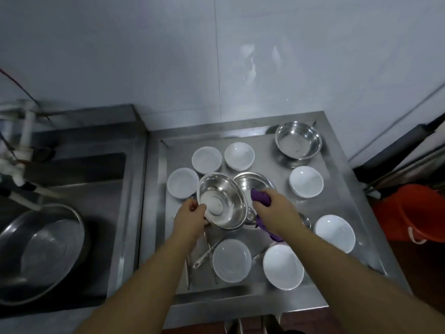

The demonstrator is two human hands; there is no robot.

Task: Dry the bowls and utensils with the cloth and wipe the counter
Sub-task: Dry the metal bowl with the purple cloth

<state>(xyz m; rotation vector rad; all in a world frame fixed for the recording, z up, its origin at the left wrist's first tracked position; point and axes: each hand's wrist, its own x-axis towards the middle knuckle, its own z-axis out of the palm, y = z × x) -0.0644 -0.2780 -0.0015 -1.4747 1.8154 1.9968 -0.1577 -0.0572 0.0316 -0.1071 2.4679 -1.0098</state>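
My left hand (pixel 191 216) grips the near rim of a steel bowl (pixel 220 201), tilted up above the steel counter (pixel 342 189). My right hand (pixel 272 208) holds a purple cloth (pixel 261 197) bunched in its fingers, just right of that bowl, with the cloth's tail hanging under the wrist. A second steel bowl (pixel 252 183) sits behind the cloth. Another steel bowl (pixel 298 143) stands at the far right corner. Several white bowls lie around, such as a white bowl (pixel 305 180) on the right. Metal utensils (pixel 204 255) lie near the front, partly under my left forearm.
A sink (pixel 79 169) with a large steel basin (pixel 41 251) lies to the left, and a tap (pixel 26 131) above it. An orange bucket (pixel 414 210) stands on the floor at the right. A white wall backs the counter.
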